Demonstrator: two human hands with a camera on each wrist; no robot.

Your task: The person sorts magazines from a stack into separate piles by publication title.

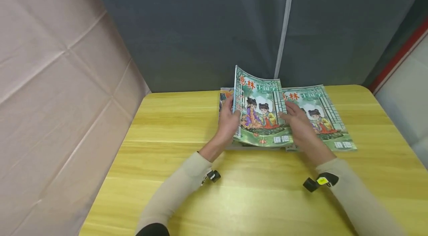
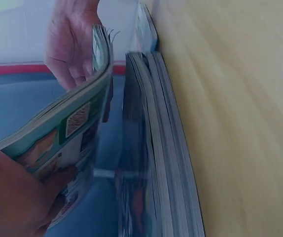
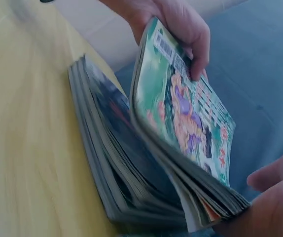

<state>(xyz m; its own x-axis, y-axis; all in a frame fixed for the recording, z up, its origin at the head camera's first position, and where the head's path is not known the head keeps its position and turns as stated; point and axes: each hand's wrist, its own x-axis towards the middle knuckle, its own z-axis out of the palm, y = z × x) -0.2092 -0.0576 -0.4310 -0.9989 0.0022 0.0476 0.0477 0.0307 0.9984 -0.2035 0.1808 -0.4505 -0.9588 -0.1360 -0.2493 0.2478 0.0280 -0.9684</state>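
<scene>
Held magazine: raised above the stack (image 3: 117, 153) and tilted, its green illustrated cover (image 1: 260, 113) facing the person, its pages bowed.
Left hand: at the held magazine's left edge (image 1: 229, 119), above the stack's left side, gripping it with thumb in front and fingers behind.
Right hand: at the opposite edge (image 1: 299, 122), above the stack's right side, thumb by the cover; whether it pinches or merely steadies cannot be told.
Stack: several thick magazines lying flat, one on another, below the held one.
Second magazine: matching cover (image 1: 329, 124), flat, just right of the stack.
Bench: yellow wood (image 1: 174, 128), under the stack and stretching left of it.
Curtain: dark grey (image 1: 200, 24), behind the stack.
Step in hand: seemingly, handling one magazine over the stack.
Next move: likely calls for a level, two-sided hold, so the limp pages do not fan or catch the stack.
</scene>
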